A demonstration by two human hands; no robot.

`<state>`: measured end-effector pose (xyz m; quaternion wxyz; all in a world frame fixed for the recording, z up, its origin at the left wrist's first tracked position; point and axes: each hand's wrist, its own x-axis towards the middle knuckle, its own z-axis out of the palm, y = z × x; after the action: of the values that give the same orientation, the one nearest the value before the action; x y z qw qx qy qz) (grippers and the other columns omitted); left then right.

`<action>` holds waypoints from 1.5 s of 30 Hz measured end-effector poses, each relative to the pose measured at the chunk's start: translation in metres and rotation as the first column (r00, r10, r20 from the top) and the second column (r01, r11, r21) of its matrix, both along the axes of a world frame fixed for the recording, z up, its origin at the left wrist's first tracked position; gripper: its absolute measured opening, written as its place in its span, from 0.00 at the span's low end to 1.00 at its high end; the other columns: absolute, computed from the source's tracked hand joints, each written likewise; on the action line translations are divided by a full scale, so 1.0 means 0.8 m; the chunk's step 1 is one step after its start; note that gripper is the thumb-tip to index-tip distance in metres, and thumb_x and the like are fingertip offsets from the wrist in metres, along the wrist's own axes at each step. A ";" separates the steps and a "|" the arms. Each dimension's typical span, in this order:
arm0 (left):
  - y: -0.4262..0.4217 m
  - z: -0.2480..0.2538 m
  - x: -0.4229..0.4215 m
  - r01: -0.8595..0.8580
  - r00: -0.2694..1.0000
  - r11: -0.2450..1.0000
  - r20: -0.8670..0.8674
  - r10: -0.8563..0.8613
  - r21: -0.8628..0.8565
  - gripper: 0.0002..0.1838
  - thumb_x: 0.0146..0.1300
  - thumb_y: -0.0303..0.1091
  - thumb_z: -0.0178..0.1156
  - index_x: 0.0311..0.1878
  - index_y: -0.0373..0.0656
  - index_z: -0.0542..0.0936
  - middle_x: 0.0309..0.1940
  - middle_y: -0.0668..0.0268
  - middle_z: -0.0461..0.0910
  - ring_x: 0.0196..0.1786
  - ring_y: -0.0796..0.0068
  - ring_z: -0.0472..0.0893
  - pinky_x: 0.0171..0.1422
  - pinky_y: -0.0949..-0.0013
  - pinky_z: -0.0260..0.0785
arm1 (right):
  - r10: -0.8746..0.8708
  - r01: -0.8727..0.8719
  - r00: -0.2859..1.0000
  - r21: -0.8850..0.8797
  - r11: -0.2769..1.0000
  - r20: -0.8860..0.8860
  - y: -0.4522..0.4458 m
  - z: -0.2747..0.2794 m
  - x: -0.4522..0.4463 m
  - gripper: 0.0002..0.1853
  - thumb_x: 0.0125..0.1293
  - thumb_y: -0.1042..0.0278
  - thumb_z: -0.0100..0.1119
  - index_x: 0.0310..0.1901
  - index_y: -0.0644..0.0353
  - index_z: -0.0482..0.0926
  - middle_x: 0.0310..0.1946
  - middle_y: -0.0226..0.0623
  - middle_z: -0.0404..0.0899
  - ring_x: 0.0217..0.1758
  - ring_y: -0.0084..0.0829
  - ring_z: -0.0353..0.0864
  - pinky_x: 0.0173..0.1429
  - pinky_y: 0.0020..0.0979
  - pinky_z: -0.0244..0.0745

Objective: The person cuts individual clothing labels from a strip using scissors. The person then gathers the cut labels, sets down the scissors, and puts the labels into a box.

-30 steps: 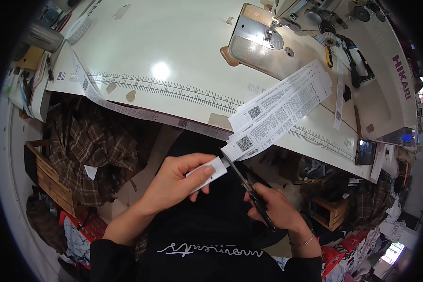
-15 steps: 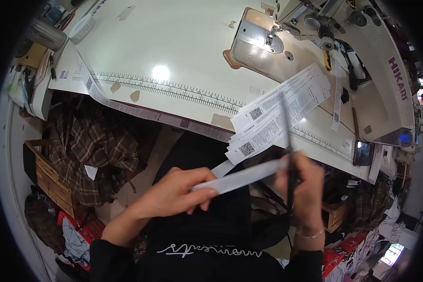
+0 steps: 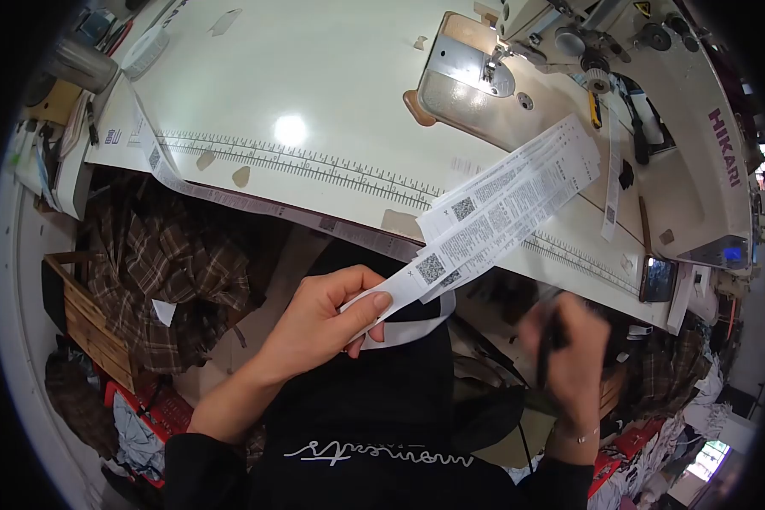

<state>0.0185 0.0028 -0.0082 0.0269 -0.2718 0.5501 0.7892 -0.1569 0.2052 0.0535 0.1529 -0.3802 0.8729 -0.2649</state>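
Whoever this is has on a black top [image 3: 357, 484], plain apart from the white lettering [image 3: 378, 455], a looping script that looks to me like "moments". Just below that lettering I can make out a smaller, fainter line of print. Either side of it come the long black sleeves [image 3: 204, 467], ending short of the wrists. Off to the lettering's right, a thin, shiny bracelet [image 3: 585, 439] circles the wrist behind the right hand [image 3: 584, 365].

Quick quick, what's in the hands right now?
Left hand: closed, pinching a white printed label strip.
Right hand: closed around a dark tool, too blurred to tell exactly.
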 end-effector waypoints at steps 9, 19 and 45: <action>0.005 0.005 -0.002 -0.025 1.000 0.999 0.003 0.025 0.026 0.10 0.69 0.35 0.54 0.41 0.36 0.78 0.21 0.70 0.78 0.17 0.89 0.70 0.21 0.84 0.61 | 0.233 -0.427 0.720 0.152 0.891 0.653 0.041 -0.060 0.029 0.26 0.52 0.48 0.70 0.38 0.61 0.69 0.23 0.37 0.71 0.26 0.37 0.73 0.31 0.36 0.67; 0.009 0.007 -0.006 -0.009 1.000 1.000 0.013 0.009 0.023 0.11 0.69 0.35 0.54 0.43 0.36 0.79 0.20 0.70 0.78 0.18 0.89 0.71 0.21 0.84 0.62 | 0.125 -0.338 0.702 0.173 0.925 0.702 -0.001 -0.044 0.035 0.24 0.52 0.57 0.71 0.43 0.62 0.71 0.19 0.35 0.66 0.23 0.29 0.67 0.29 0.31 0.61; -0.011 0.020 0.023 0.396 0.914 0.908 -0.032 -0.404 -0.137 0.09 0.67 0.35 0.54 0.40 0.38 0.75 0.20 0.70 0.79 0.16 0.83 0.74 0.20 0.79 0.65 | -0.060 0.064 0.997 -0.086 0.994 0.045 -0.029 -0.007 -0.001 0.11 0.47 0.75 0.63 0.28 0.63 0.69 0.16 0.33 0.64 0.20 0.23 0.62 0.26 0.26 0.63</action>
<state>0.0367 -0.0057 0.0082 0.1540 -0.1307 0.6441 0.7378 -0.1577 0.1823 0.0483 0.1463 -0.3537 0.8683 -0.3156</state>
